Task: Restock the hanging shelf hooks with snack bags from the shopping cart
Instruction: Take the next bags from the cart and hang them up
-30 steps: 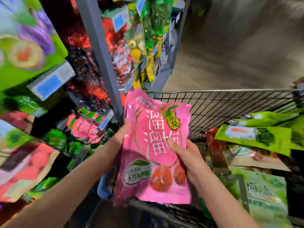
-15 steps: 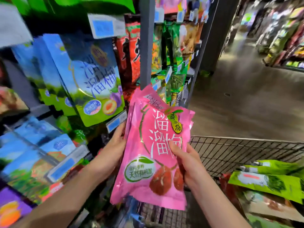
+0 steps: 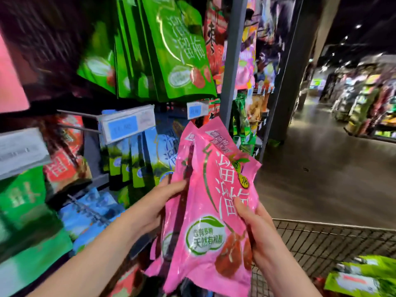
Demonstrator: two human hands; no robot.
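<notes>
Both hands hold a small stack of pink snack bags (image 3: 205,211) upright in front of the hanging shelf. My left hand (image 3: 158,202) grips the stack's left edge, thumb on the front, and the bags are fanned slightly apart there. My right hand (image 3: 255,230) holds the right edge with its thumb pressed on the front bag. The wire shopping cart (image 3: 321,239) sits at the lower right, with green snack bags (image 3: 362,277) inside it. Metal shelf hooks (image 3: 79,123) with price tags (image 3: 126,125) jut out at the left.
Green bags (image 3: 171,50) hang above, blue bags (image 3: 137,159) hang level with my hands, red and green packs at far left. A grey shelf upright (image 3: 233,61) stands just behind the pink bags. The aisle floor (image 3: 321,168) opens to the right.
The view has tilted up from the cart to higher shelf rows. The pink bags have risen with both hands, and the stack is now fanned open at its left edge.
</notes>
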